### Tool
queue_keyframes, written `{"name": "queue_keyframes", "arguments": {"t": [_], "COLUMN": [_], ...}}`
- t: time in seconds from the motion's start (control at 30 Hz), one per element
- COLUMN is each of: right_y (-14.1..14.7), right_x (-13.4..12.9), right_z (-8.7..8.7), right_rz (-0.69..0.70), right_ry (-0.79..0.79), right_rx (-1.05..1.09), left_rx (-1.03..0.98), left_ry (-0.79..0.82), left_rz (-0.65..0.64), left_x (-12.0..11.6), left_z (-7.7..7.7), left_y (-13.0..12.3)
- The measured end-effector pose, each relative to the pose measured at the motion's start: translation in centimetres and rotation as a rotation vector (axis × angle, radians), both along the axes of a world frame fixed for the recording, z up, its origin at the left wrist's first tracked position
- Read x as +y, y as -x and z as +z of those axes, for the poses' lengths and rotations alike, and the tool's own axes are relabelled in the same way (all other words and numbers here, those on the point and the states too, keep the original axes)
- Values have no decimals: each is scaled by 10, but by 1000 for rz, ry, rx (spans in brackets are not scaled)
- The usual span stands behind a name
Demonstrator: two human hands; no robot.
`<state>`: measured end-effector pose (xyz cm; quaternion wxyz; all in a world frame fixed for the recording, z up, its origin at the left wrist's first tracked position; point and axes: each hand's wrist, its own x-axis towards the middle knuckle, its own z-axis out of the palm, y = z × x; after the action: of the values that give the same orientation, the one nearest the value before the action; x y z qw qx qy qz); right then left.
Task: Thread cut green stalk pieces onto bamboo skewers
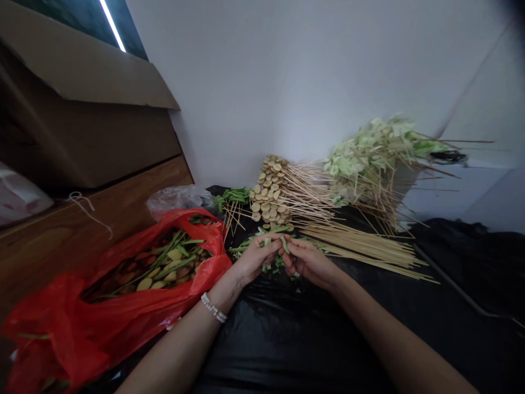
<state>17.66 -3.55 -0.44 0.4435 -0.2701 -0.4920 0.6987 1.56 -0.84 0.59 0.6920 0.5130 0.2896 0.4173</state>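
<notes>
My left hand [255, 256] and my right hand [309, 262] meet over the black plastic sheet, with fingers pinched closed. A short piece of green bean [284, 244] is between my right fingertips. My left fingers hold another green piece [267, 241], whose kind is hard to make out. Beneath and behind both hands lie cut green pieces [279, 265], partly hidden by my fingers. Just beyond them, potato slices [268, 194] on skewers are stacked in a pile. Loose bare skewers [369, 249] lie to the right of my right hand.
At left, a red plastic bag [213, 262] holds potato slices and long green stalks. Skewered green pieces [235, 196] lie behind it, beside a clear bag [176, 200]. Skewered cabbage leaves [369, 148] are heaped at back right against the white wall. A cardboard box [102, 131] stands back left.
</notes>
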Motion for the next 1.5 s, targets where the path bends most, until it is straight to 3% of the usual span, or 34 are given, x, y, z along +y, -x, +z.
{"name": "queue_keyframes", "arguments": {"t": [0.07,0.23,0.53,0.67,0.8,1.0,1.07,1.2,1.33,1.5], "right_y": [0,-2,-3,-6,-7,2,5,-1,-19,-33], "right_x": [2,7,5,6,6,-7,-8,0,12,17], "right_z": [-2,0,4,7,9,3,-1,-6,-6,-8], "right_rz": [-82,-476,-570,-501,-442,-120,-84,-291,-587,-549], "right_ry": [-68,-347,-405,-363,-376,-550,-667,-871,-925,-954], "right_rx": [-120,-404,-429,-396,-390,-674,-779,-985,-1178,-1595], "left_rx": [30,192,263,155,-112,-425,-524,-624,-553,-422], "left_ry": [-53,-236,-341,-198,-2,336,426,626,728,581], "left_rz": [74,286,281,267,272,178,161,126,160,155], "left_x": [2,9,0,2,11,20,22,22,20,18], "left_z": [-3,-9,-1,-1,-2,6,9,13,11,7], "left_y": [0,-1,-8,-5,3,12,15,20,18,14]}}
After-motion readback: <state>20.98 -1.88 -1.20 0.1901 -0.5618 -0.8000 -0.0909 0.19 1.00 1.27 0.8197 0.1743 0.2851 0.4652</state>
